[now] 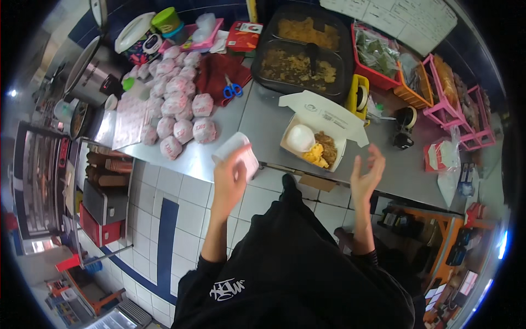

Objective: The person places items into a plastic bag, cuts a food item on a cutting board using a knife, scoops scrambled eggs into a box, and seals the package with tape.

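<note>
My left hand (pixel 231 181) grips a white paper-like wrapper (pixel 242 154) with a pinkish tint, held over the front edge of the steel counter; blur hides its exact form. My right hand (pixel 367 174) is raised at the counter edge with fingers apart and nothing in it. Between the two hands stands a paperboard meal box (pixel 286 155), its printed lid (pixel 328 113) folded back. Inside it lie a smooth dome of white rice (pixel 301 138), yellow scrambled egg (pixel 314 155) and brown shredded food (pixel 326 144). Several wrapped bundles (pixel 183 130) with red print are heaped left of my left hand.
Behind the box sits a black divided food pan (pixel 263 61) with a dark utensil. Blue-handled scissors (pixel 233 90) rest by a dark red cloth (pixel 215 74). A yellow tape dispenser (pixel 352 98), a red basket (pixel 376 78) and pink racks (pixel 446 109) line the right.
</note>
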Demonstrator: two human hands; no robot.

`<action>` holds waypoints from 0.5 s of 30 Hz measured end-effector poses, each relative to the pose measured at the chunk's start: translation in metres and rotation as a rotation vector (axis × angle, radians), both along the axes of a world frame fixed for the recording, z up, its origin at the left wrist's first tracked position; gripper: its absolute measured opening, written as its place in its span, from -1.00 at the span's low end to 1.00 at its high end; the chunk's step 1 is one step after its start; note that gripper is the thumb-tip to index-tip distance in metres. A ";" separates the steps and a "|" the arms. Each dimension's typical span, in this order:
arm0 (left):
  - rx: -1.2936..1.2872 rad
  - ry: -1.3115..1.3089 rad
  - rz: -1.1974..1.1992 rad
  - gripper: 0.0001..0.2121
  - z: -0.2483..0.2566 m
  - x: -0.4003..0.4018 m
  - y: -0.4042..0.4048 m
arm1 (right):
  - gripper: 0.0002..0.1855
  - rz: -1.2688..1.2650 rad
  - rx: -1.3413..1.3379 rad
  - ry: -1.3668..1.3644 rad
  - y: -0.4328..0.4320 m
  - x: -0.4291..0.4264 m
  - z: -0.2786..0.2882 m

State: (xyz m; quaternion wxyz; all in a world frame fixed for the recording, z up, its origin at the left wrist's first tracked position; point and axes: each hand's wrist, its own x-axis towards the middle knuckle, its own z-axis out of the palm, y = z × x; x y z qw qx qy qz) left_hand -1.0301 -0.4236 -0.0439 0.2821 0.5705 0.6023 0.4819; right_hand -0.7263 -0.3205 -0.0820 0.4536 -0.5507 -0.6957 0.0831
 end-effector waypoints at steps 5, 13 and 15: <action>0.244 0.426 0.139 -0.70 -0.021 -0.005 0.145 | -0.66 0.069 0.092 -0.300 0.062 0.026 -0.001; 0.025 0.289 -0.245 -0.81 -0.091 0.022 0.211 | -0.79 0.199 -0.622 0.519 0.071 -0.014 -0.032; 0.009 0.120 -0.161 -0.84 -0.101 0.057 0.198 | -0.80 0.118 -0.624 0.758 0.070 -0.030 -0.041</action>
